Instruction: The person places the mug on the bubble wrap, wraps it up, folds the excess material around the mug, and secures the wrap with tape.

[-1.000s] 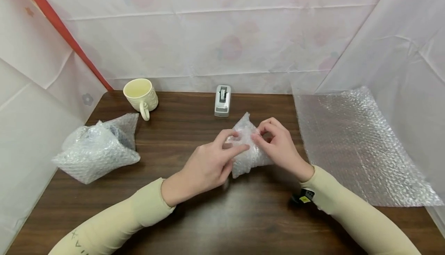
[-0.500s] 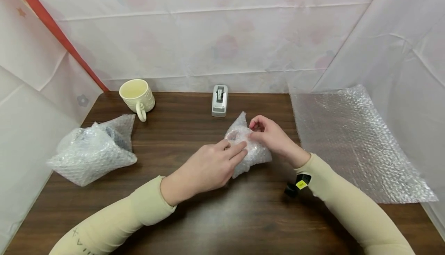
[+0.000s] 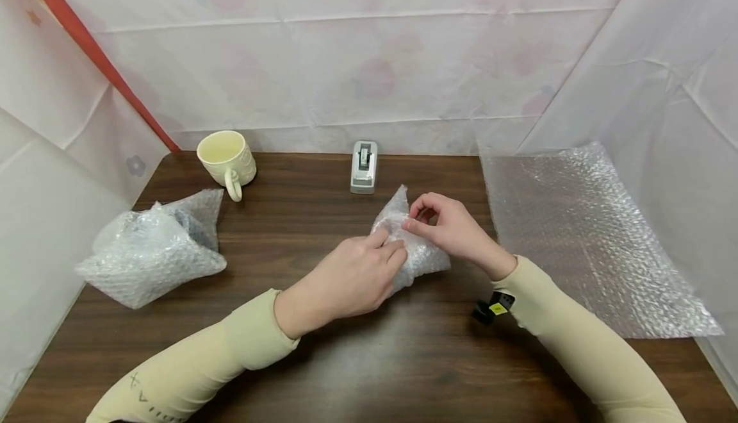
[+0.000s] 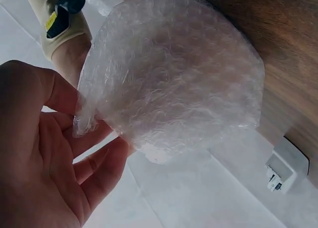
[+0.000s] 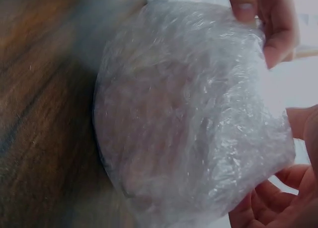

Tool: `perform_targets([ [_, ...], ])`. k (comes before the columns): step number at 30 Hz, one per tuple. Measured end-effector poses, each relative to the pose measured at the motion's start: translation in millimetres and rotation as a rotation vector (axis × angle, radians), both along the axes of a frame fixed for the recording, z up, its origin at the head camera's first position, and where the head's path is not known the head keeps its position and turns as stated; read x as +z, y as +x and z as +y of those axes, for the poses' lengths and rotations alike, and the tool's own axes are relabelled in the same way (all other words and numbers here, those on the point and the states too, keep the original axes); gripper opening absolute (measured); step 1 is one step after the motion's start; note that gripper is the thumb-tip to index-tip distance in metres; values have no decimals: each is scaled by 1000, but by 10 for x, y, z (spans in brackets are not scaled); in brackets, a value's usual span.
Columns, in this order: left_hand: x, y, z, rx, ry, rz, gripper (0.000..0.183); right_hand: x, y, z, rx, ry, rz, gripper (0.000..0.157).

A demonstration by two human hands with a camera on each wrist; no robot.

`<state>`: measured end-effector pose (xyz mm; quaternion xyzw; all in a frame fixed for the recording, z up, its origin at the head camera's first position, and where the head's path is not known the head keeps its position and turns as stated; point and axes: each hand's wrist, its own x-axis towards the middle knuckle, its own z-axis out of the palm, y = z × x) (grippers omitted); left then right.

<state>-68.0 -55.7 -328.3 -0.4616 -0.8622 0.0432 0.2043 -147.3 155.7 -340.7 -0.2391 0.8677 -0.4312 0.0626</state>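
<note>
A small bubble-wrapped package (image 3: 423,253) lies on the table in front of me, a rounded pinkish form showing dimly through its layers. My left hand (image 3: 357,275) holds it from the near left, bent fingers over the top of the wrap; in the left wrist view the wrap's corner (image 4: 87,123) sits against those fingers. From the right, my right hand (image 3: 452,227) pinches at the wrap's upper layer with thumb and forefinger. Whether a piece of tape lies under the fingertips cannot be told. Behind the package stands a grey tape dispenser (image 3: 364,168).
At the left is a larger bubble-wrapped bundle (image 3: 158,250) with something dark inside. A pale yellow mug (image 3: 227,161) stands at the back left. Flat bubble wrap (image 3: 582,237) covers the table's right side. White curtains (image 3: 357,58) enclose the dark wooden table (image 3: 375,372).
My left fingers have come down from a lifted, spread pose onto the wrap. The right hand has shifted slightly left along the package's top. The package stays in place.
</note>
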Motion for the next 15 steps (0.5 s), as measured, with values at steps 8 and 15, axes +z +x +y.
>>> perform_targets([
  [8, -46, -1, -8, 12, 57, -121, 31, 39, -37, -61, 25, 93, 136, 23],
  [15, -74, -25, -33, 37, 54, -135, 28, 62, -54, -127, -25, 177, 33, 30],
])
